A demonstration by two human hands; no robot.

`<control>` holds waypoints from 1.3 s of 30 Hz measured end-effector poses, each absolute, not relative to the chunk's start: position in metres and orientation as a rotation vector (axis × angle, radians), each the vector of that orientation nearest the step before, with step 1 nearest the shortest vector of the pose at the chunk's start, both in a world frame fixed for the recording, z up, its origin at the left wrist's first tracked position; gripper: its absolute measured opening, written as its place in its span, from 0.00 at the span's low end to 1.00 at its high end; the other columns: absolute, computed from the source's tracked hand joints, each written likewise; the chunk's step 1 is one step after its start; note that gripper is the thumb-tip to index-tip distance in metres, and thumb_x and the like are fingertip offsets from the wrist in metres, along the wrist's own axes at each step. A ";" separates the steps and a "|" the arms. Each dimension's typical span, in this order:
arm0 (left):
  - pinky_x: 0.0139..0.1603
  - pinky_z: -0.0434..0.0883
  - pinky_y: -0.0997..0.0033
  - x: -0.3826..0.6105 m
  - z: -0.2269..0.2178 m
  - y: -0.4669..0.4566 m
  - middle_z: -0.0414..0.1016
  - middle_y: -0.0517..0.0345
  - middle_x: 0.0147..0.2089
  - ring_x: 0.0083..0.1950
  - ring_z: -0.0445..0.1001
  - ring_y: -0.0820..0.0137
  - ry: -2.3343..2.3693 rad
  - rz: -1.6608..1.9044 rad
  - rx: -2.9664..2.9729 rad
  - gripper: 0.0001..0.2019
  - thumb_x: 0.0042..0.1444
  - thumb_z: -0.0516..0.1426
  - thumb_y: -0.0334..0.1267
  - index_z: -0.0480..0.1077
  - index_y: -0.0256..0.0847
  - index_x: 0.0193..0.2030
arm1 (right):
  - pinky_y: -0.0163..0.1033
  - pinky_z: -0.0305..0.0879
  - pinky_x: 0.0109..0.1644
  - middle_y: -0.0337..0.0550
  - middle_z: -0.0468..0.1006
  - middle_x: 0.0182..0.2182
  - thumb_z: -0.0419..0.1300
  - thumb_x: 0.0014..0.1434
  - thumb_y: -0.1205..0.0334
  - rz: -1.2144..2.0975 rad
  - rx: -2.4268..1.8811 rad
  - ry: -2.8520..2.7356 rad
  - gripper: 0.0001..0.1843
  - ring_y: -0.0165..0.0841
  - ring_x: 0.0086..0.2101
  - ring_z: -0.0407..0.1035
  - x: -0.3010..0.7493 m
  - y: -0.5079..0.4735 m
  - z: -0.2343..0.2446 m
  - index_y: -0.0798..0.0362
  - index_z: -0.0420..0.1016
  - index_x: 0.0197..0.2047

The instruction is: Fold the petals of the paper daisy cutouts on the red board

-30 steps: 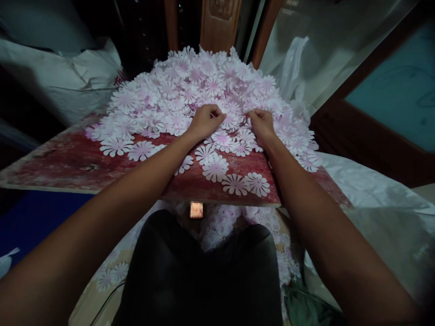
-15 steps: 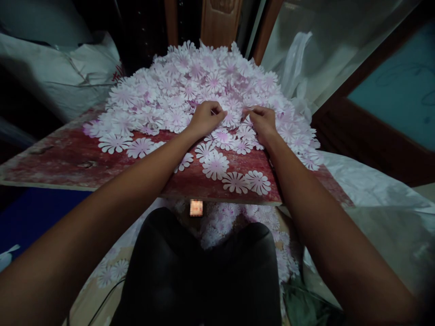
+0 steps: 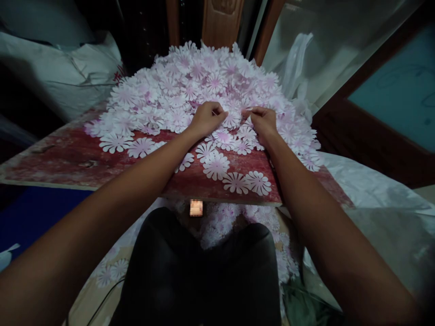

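A big heap of pale pink and white paper flowers [image 3: 190, 86] covers the far half of a red board [image 3: 61, 158]. My left hand [image 3: 205, 118] rests at the heap's near edge, fingers curled and pinched on something thin I cannot make out. My right hand [image 3: 261, 121] lies a little to its right, fingers also pinched into the flowers. Between the two hands lies a paper flower [image 3: 231, 118]. Loose single flowers [image 3: 234, 182] lie scattered on the board in front of the hands.
White plastic sacks [image 3: 64, 77] stand at the left, more plastic sheeting [image 3: 374, 199] at the right. A carved wooden post [image 3: 220, 20] rises behind the heap. Fallen flowers [image 3: 217, 222] lie on the floor under the board's front edge, by my dark-clothed knees [image 3: 200, 271].
Both hands have stayed at the heap's near edge. The right thumb and fingers have shifted slightly toward the left hand.
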State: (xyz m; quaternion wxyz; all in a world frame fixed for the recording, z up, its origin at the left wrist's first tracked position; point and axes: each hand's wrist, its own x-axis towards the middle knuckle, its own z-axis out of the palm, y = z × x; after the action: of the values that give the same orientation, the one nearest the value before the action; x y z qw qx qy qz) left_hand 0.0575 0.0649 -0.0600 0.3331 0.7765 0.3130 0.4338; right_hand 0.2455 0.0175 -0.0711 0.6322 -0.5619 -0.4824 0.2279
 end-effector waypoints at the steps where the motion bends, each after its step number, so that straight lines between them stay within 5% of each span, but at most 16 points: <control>1: 0.32 0.61 0.72 0.057 -0.060 0.065 0.68 0.59 0.24 0.29 0.65 0.76 0.818 1.132 2.028 0.09 0.56 0.59 0.29 0.68 0.35 0.25 | 0.31 0.60 0.26 0.36 0.71 0.22 0.66 0.52 0.65 0.520 -1.288 -1.106 0.07 0.23 0.22 0.63 0.245 0.017 -0.071 0.56 0.73 0.26; 13: 0.33 0.61 0.70 0.057 -0.059 0.062 0.68 0.59 0.25 0.29 0.65 0.75 0.812 1.118 2.024 0.10 0.56 0.59 0.30 0.68 0.36 0.24 | 0.31 0.53 0.23 0.34 0.62 0.17 0.68 0.53 0.62 0.503 -1.338 -1.139 0.12 0.22 0.20 0.56 0.249 0.017 -0.072 0.56 0.72 0.23; 39: 0.32 0.61 0.71 0.057 -0.059 0.062 0.68 0.59 0.24 0.28 0.65 0.75 0.816 1.114 2.021 0.09 0.56 0.59 0.30 0.68 0.36 0.25 | 0.31 0.57 0.27 0.35 0.69 0.22 0.66 0.51 0.70 0.531 -1.302 -1.127 0.09 0.22 0.23 0.60 0.240 0.013 -0.066 0.55 0.70 0.24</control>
State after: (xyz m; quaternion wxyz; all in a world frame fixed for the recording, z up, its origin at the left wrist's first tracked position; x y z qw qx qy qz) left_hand 0.0568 0.0621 -0.0587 0.3399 0.7766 0.3137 0.4278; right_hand 0.2397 0.0135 -0.0660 0.6210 -0.5663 -0.4904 0.2308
